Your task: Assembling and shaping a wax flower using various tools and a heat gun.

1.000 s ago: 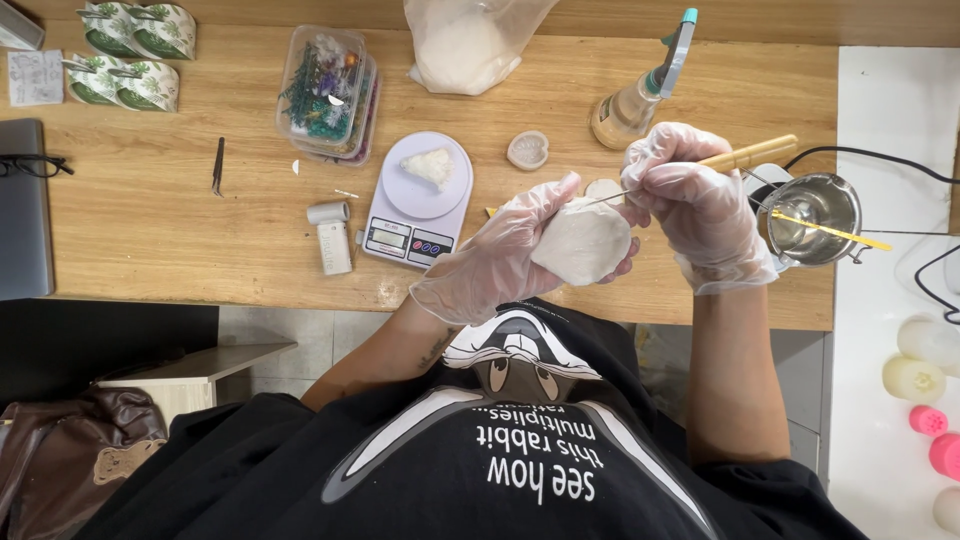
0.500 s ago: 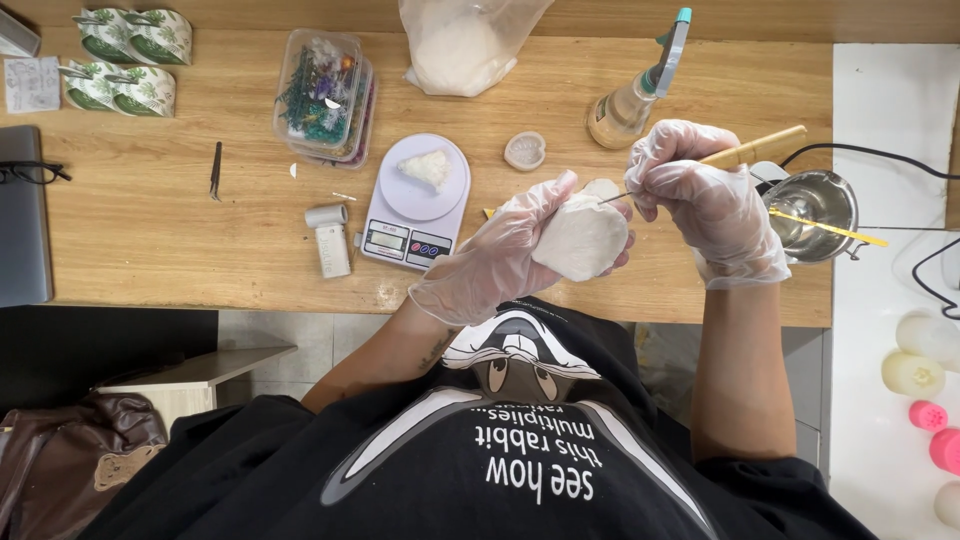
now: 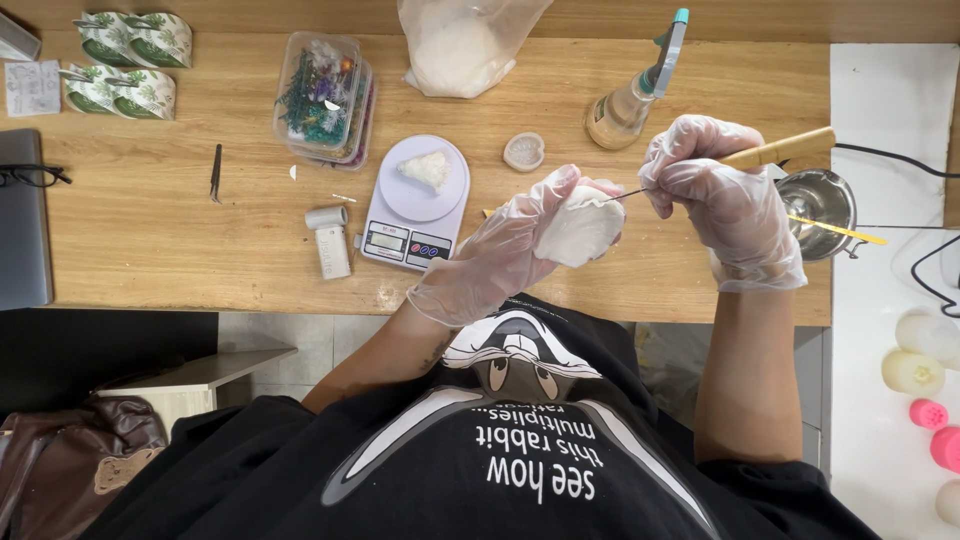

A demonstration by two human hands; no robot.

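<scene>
My gloved left hand [image 3: 505, 250] cups a white rounded wax-like piece [image 3: 580, 232] above the wooden table's [image 3: 180, 250] front edge. My gloved right hand [image 3: 718, 200] grips a thin metal pick with a wooden handle [image 3: 785, 150]; its tip touches the top right of the white piece. Just left of my hands a small white kitchen scale [image 3: 405, 215] carries a lump of white flakes [image 3: 428, 168].
A clear bag of white flakes [image 3: 460, 45], a squeeze bottle [image 3: 635, 95] and a small round mould [image 3: 524, 151] stand behind. A box of dried flowers [image 3: 320, 95], tweezers [image 3: 215, 172], a metal pot [image 3: 820, 205] and pastel candles [image 3: 915, 370] are around.
Both hands hold nearly the same pose; the right hand with the pick has shifted slightly at the white piece's edge.
</scene>
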